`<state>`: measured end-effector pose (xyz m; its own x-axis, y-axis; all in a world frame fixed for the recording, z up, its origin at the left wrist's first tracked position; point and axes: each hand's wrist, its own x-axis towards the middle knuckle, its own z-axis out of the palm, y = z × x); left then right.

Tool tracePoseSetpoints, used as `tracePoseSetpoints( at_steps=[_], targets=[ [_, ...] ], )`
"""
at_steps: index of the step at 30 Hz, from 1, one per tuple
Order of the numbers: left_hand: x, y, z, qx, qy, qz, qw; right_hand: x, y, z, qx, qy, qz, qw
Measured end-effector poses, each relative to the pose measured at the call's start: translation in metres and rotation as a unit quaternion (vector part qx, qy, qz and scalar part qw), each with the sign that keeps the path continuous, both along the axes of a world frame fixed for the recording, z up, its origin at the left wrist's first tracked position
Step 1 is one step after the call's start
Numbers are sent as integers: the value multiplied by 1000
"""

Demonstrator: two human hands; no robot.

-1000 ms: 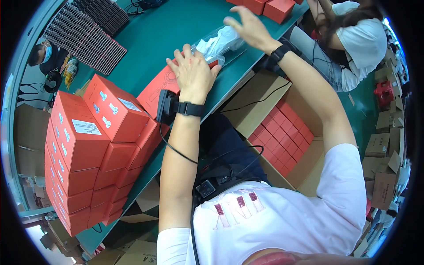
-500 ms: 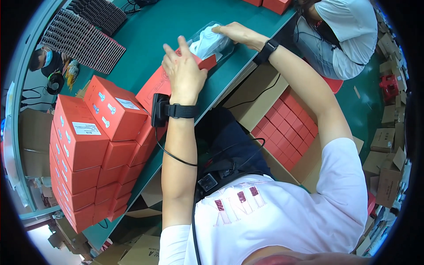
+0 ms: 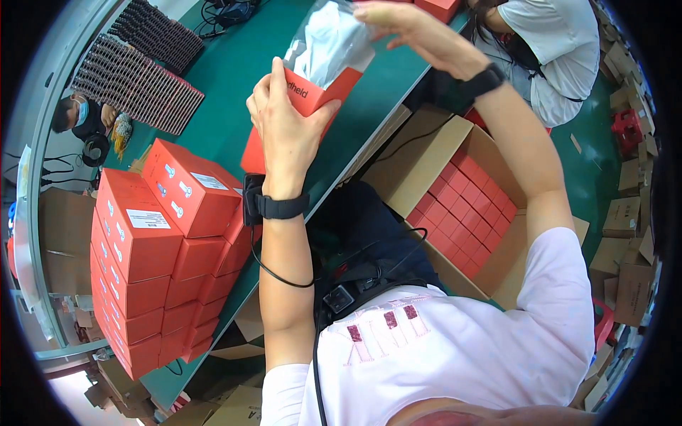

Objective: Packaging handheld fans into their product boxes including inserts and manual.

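My left hand (image 3: 288,131) is wrapped round an orange-red carton (image 3: 316,98), thumb on the near side and fingers along the far side. The carton is tilted up off the green table at its far end. Out of that end sticks a clear plastic tray (image 3: 362,55) with a white wrapped bundle (image 3: 323,42) in it; what the wrapping covers is hidden. By the tray's upper right corner is my right hand (image 3: 423,32), slightly blurred, fingers stretched out and apart. Its fingertips are at the plastic edge, with no grip visible.
Orange-red cartons are stacked (image 3: 149,248) at the left on the green table (image 3: 234,85). Beyond them rise stacks of small dark-edged pieces (image 3: 135,78). An open cardboard box (image 3: 490,277) of red boxes stands below the table edge. Two people (image 3: 554,57) (image 3: 82,117) sit nearby.
The carton and its tray have risen and tilted up, away from me, with my left hand on it. My right hand has moved up and right, its fingers spreading from the white bundle.
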<state>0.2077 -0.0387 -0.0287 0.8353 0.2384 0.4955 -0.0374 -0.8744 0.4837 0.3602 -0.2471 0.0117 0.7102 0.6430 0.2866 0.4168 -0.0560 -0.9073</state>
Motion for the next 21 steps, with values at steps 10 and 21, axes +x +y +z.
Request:
tracePoseSetpoints(
  at_steps=[10,21],
  targets=[
    [-20,5,3,-330,-119,-141,926,-20,5,75,91,-181,305,931],
    [-27,3,43,-430,-234,-212,846,-75,44,52,1,-322,151,934]
  ],
)
